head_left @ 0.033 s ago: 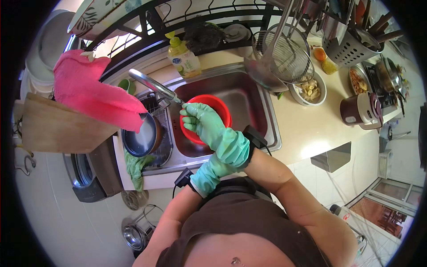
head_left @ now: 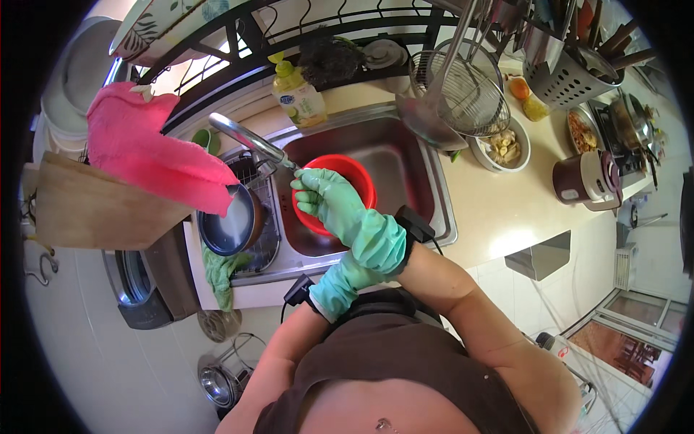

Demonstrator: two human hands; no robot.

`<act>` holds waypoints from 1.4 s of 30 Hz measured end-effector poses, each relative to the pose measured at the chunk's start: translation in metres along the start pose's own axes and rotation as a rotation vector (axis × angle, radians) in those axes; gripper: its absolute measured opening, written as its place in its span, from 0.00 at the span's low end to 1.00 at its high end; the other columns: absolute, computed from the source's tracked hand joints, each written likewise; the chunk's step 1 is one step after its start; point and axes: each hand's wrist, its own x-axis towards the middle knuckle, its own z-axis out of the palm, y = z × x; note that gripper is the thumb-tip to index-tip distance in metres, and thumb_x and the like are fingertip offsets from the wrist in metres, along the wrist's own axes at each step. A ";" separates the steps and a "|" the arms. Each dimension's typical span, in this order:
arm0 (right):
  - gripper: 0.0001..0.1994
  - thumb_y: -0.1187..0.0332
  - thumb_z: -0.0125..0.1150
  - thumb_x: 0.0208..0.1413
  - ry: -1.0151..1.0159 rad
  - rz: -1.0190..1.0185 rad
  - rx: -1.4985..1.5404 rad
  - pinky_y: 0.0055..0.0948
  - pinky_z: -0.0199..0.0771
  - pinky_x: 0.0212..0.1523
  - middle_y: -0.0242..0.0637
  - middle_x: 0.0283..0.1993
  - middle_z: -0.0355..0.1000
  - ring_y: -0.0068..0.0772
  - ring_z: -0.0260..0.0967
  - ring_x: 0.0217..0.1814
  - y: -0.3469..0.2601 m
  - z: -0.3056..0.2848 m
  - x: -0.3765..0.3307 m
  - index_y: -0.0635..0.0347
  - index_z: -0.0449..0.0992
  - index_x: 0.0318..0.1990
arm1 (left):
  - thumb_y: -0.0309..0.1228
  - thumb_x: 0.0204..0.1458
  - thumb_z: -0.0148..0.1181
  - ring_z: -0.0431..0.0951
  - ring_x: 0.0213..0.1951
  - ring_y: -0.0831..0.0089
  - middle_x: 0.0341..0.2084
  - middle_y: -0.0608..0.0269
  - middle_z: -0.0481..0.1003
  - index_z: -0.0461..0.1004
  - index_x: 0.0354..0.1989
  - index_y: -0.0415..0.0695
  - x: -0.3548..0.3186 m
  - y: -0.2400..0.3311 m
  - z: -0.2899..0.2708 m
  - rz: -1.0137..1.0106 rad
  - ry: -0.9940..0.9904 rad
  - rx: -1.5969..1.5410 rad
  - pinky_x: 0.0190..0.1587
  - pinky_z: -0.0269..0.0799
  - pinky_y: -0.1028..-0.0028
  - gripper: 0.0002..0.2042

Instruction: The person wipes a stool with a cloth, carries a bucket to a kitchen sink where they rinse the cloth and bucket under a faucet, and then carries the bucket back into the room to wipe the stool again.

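Green gloves [head_left: 390,242] are worn on both hands at a steel sink [head_left: 405,163] set in a pale counter [head_left: 484,224]. The right hand [head_left: 329,195], fingers curled, is held over a red basin [head_left: 354,175] at the sink's left side, beside the mouth of the tap [head_left: 249,137]. The left hand [head_left: 345,282] is crossed to the right cuff and partly hidden there. A soap bottle [head_left: 300,98] is stood behind the sink's back edge; a cloth [head_left: 223,273] is draped over the counter's front edge, near its left corner.

Basin [head_left: 369,181] in sink [head_left: 405,163], bottle [head_left: 301,100] behind, bowl [head_left: 500,167] right.
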 end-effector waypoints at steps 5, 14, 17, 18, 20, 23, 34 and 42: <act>0.05 0.71 0.56 0.63 -0.022 0.023 -0.090 0.22 0.77 0.33 0.31 0.36 0.77 0.21 0.73 0.30 0.000 0.012 -0.012 0.58 0.76 0.43 | 0.31 0.61 0.46 0.75 0.49 0.81 0.44 0.70 0.74 0.69 0.56 0.46 -0.013 -0.019 0.012 0.064 0.091 0.024 0.50 0.73 0.77 0.15; 0.08 0.71 0.56 0.63 -0.067 -0.086 -0.284 0.21 0.76 0.35 0.32 0.38 0.77 0.19 0.73 0.33 0.002 0.021 -0.015 0.61 0.75 0.48 | 0.31 0.59 0.55 0.75 0.48 0.80 0.44 0.68 0.75 0.70 0.54 0.44 -0.008 0.035 -0.019 -0.295 0.086 -0.503 0.50 0.72 0.77 0.16; 0.09 0.70 0.55 0.64 -0.111 -0.294 -0.435 0.20 0.73 0.36 0.31 0.37 0.75 0.18 0.71 0.33 -0.005 0.019 -0.012 0.61 0.74 0.49 | 0.31 0.58 0.58 0.75 0.47 0.80 0.45 0.67 0.75 0.71 0.54 0.42 0.006 0.071 -0.040 -0.524 0.199 -0.944 0.50 0.71 0.77 0.16; 0.09 0.71 0.55 0.64 -0.091 -0.353 -0.482 0.20 0.73 0.36 0.31 0.37 0.75 0.18 0.71 0.33 -0.011 0.012 -0.007 0.61 0.73 0.49 | 0.31 0.57 0.60 0.75 0.47 0.80 0.45 0.66 0.75 0.71 0.54 0.42 0.014 0.082 -0.046 -0.563 0.239 -1.040 0.51 0.71 0.77 0.17; 0.09 0.74 0.55 0.62 -0.021 -0.523 -0.613 0.20 0.72 0.36 0.30 0.35 0.74 0.18 0.70 0.33 -0.009 -0.008 0.014 0.62 0.74 0.48 | 0.31 0.56 0.62 0.75 0.47 0.79 0.45 0.65 0.76 0.72 0.54 0.41 0.020 0.101 -0.054 -0.594 0.324 -1.140 0.51 0.70 0.76 0.17; 0.08 0.74 0.57 0.60 0.202 -0.643 -0.808 0.21 0.73 0.38 0.32 0.35 0.75 0.19 0.71 0.34 -0.016 -0.031 0.030 0.63 0.76 0.45 | 0.29 0.56 0.63 0.75 0.45 0.80 0.45 0.65 0.75 0.73 0.51 0.40 0.019 0.111 -0.058 -0.566 0.408 -1.085 0.49 0.70 0.76 0.16; 0.07 0.68 0.61 0.54 0.437 -0.845 -1.564 0.44 0.76 0.44 0.46 0.39 0.77 0.52 0.75 0.41 -0.034 -0.060 0.037 0.58 0.78 0.39 | 0.23 0.46 0.70 0.76 0.37 0.68 0.33 0.60 0.75 0.76 0.35 0.39 0.038 0.133 -0.069 -0.161 0.657 -0.032 0.39 0.72 0.73 0.10; 0.14 0.64 0.64 0.53 0.279 -0.556 -1.624 0.42 0.76 0.44 0.46 0.41 0.77 0.48 0.76 0.38 -0.006 -0.079 0.042 0.59 0.77 0.46 | 0.25 0.47 0.70 0.76 0.33 0.68 0.28 0.59 0.75 0.76 0.33 0.38 0.026 0.091 -0.060 -0.091 0.373 -0.141 0.36 0.72 0.72 0.09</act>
